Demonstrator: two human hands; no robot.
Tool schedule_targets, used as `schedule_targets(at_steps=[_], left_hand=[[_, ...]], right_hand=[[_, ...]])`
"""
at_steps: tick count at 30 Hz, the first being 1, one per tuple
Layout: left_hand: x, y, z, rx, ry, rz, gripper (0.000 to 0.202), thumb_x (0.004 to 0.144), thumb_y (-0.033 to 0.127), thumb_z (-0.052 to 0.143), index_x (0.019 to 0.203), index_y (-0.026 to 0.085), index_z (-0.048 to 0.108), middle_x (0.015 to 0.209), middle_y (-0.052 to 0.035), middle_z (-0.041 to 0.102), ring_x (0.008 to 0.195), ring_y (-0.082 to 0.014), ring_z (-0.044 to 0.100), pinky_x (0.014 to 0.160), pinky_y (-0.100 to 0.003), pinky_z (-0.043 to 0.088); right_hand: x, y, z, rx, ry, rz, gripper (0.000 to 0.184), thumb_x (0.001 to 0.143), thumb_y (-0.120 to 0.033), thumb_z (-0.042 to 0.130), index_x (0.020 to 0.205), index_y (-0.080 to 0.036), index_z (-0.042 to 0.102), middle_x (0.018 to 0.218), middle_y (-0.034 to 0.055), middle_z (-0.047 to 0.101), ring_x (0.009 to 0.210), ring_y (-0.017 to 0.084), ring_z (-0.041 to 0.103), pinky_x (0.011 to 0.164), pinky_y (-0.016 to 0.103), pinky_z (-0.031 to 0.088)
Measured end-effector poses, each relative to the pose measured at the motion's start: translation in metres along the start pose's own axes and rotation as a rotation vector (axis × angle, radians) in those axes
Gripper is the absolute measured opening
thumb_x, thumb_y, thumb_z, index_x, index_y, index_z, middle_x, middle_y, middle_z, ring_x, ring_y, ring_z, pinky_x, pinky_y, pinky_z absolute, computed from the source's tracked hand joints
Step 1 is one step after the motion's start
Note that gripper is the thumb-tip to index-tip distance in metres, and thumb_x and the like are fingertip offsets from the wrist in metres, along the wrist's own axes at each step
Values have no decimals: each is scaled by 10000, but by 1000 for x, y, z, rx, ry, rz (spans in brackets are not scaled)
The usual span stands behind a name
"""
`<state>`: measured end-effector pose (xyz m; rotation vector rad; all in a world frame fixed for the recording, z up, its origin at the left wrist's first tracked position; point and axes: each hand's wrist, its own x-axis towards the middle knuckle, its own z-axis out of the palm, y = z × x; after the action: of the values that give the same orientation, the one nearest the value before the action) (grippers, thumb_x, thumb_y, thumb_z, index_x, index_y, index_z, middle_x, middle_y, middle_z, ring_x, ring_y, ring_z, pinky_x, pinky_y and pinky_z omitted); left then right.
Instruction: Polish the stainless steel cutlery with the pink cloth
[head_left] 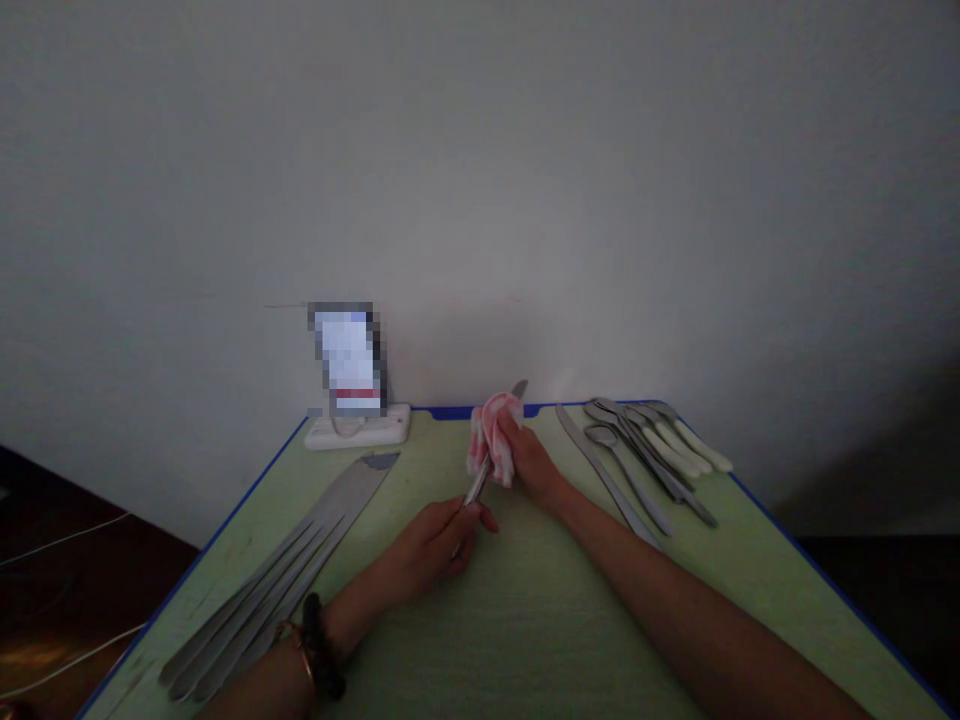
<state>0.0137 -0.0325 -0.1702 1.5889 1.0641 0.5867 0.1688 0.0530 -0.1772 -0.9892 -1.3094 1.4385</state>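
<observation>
My left hand [442,540] is closed around the handle of a metal table knife [477,484], which points up and away from me over the middle of the table. Higher on the same knife, my right hand [529,458] grips a pink and white cloth [492,432] folded about the blade. The blade's tip sticks out above the cloth. Part of the handle is hidden by my left fingers. Several table knives [300,560] lie side by side at the left. Nearer my right forearm lie another table knife [600,470] and a spoon [634,480].
More spoons and metal cutlery [652,455] lie at the right, with several white-handled utensils [686,445] beside them. A lit, blurred-out phone [349,360] leans at the back left on a white power strip [375,430]. The green table [525,640] has a blue edge and meets a wall.
</observation>
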Motion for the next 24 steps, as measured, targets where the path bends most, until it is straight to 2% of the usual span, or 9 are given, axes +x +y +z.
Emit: schedule_targets(at_steps=[2,4,7,9,11,14,18,21,24], left_hand=[[1,-1,1,-30,37,-4,465,901,531,303,923,142,558,502,76,372,460,-92,353,457,-208,282],[2,0,1,-20,49,-4,466,898,533,299,900,143,555,506,73,370,462,-94,353,456,-211,283],[-1,5,2,100,4,10,454,905,511,289,885,150,563,498,72,375,468,-98,368,474,-212,303],[-3,8,2,200,-28,32,433,907,488,304,877,154,577,513,67,396,488,-100,391,497,-211,321],[-4,9,2,230,-27,40,431,907,483,311,890,154,588,520,66,392,496,-103,395,501,-210,321],[-1,5,3,127,13,27,469,906,509,286,960,146,578,497,80,346,468,-102,353,474,-209,294],[4,1,3,11,99,14,478,895,518,289,980,135,564,484,90,329,440,-98,321,456,-207,276],[4,5,5,105,92,-2,467,896,496,280,958,139,575,486,81,345,451,-105,343,466,-214,287],[1,10,6,217,49,-14,459,899,480,274,941,144,585,488,73,366,466,-111,375,482,-216,310]], right_hand=[[-6,-1,4,-134,-74,3,656,708,-771,395,536,-167,585,459,48,566,437,138,505,452,261,375],[-8,-1,7,-153,-95,21,657,718,-762,393,528,-167,596,444,45,561,417,136,502,432,257,368],[-3,2,5,-29,46,33,638,723,-748,409,558,-162,599,468,41,572,426,130,510,431,247,381],[3,3,0,140,182,30,593,717,-728,452,624,-163,606,535,43,602,462,131,526,446,245,399],[8,4,-4,308,252,29,524,712,-685,514,697,-170,611,610,43,625,521,137,546,476,245,420],[10,0,-10,484,199,56,450,719,-623,555,796,-184,619,642,26,624,543,142,545,467,244,412],[6,-7,-11,626,84,97,428,764,-602,484,755,-191,604,594,6,593,461,134,495,402,252,371],[5,-5,-8,571,85,85,362,748,-546,554,703,-189,588,558,-12,576,458,122,477,427,247,369],[5,-1,-5,438,59,67,380,701,-547,620,650,-172,583,540,-14,573,489,115,476,485,249,380]])
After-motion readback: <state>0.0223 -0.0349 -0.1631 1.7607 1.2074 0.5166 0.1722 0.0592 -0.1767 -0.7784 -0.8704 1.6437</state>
